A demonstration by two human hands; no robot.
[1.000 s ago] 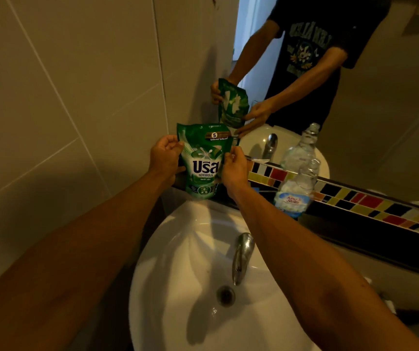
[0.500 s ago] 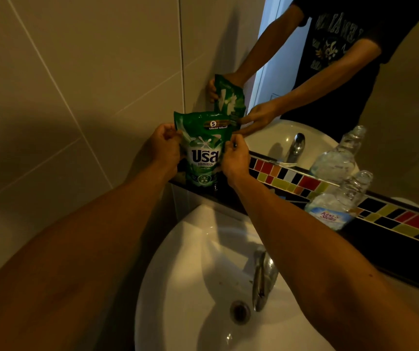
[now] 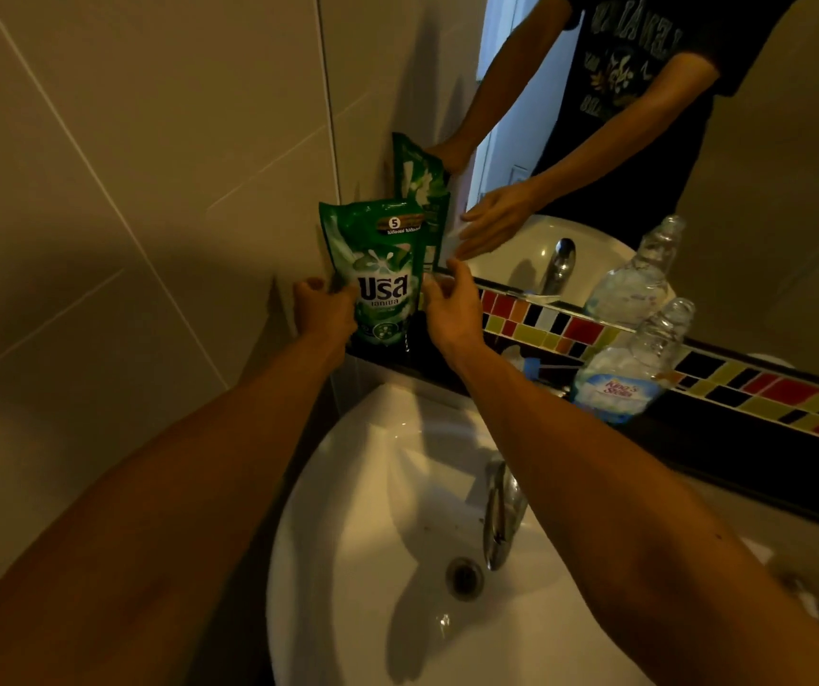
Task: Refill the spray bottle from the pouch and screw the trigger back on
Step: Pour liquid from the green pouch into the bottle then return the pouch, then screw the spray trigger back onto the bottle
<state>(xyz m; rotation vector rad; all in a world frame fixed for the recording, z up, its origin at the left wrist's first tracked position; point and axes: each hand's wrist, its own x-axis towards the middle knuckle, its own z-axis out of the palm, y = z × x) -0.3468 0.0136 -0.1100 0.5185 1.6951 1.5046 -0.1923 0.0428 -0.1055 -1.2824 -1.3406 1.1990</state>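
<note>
The green refill pouch point(image 3: 382, 284) stands upright on the dark ledge point(image 3: 724, 438) in the corner, against the wall and mirror. My left hand point(image 3: 322, 309) is curled on the pouch's lower left edge. Just right of the pouch, my right hand point(image 3: 452, 309) has its fingers spread and holds nothing. Further right on the ledge stands a clear plastic bottle point(image 3: 645, 363) with a blue label; its neck is bare, with no trigger on it. A small white and blue item point(image 3: 526, 362) lies on the ledge, partly hidden behind my right forearm.
Below the ledge is a white washbasin point(image 3: 363, 487) with a chrome tap point(image 3: 499, 517) and a drain point(image 3: 464, 578). Behind the ledge, a mirror point(image 3: 793, 215) above a coloured tile strip point(image 3: 763, 388) reflects the person, pouch and bottle. Tiled wall closes off the left.
The pouch has come down from mid-air to stand on the ledge in the corner. My right hand has let go of it and spread. The view has shifted left.
</note>
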